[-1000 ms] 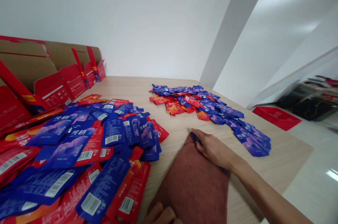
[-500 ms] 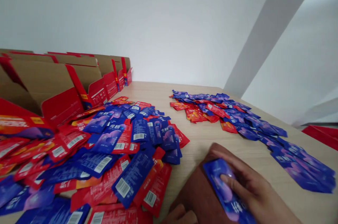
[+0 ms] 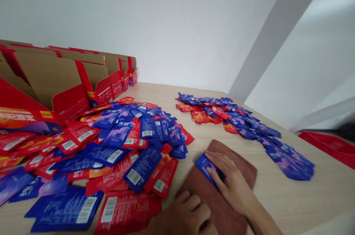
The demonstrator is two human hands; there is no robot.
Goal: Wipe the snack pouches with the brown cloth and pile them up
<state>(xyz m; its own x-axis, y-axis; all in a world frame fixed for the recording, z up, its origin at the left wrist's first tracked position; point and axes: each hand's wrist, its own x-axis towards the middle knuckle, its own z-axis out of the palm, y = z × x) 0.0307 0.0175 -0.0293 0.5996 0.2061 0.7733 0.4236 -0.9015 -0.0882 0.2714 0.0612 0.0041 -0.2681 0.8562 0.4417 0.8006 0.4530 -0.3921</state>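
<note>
Under my right hand is a blue foil sachet with a purple print, lying on a reddish-brown cloth. My fingers reach over its top and the thumb presses along its near side; the lower part is covered by the hand. My left hand rests at the cloth's left edge with its fingers curled; whether anything is inside them is hidden. Just left of it lie a red sachet and a blue sachet, both with barcodes up, at the edge of a large mixed pile.
Open red cardboard boxes with brown insides stand in a row at the left. Across the table, a band of blue and red sachets runs along the far right side. A red container is beyond the right edge.
My right hand has brought the blue sachet down and forward onto the brown cloth. More of my left hand shows at the bottom. The view has shifted slightly.
</note>
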